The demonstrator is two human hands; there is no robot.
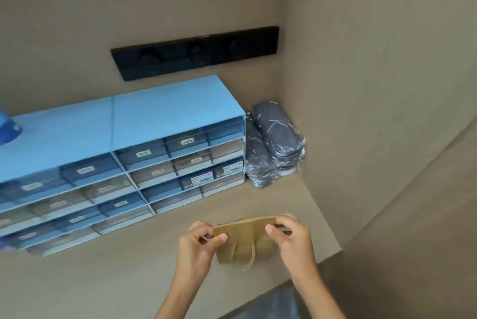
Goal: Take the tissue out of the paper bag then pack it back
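Observation:
A small brown paper bag (245, 237) stands on the beige desk (116, 280) near its front right corner, a looped cord handle hanging down its near face. My left hand (200, 241) pinches the bag's top left edge between thumb and fingers. My right hand (290, 235) pinches the top right edge the same way. The two hands hold the top rim taut between them. No tissue shows; the inside of the bag is hidden.
A blue drawer cabinet (121, 164) with several labelled drawers runs along the back left. Dark plastic-wrapped packs (275, 143) are stacked in the back right corner. A black socket strip (196, 53) is on the wall. The desk's right edge lies close to my right hand.

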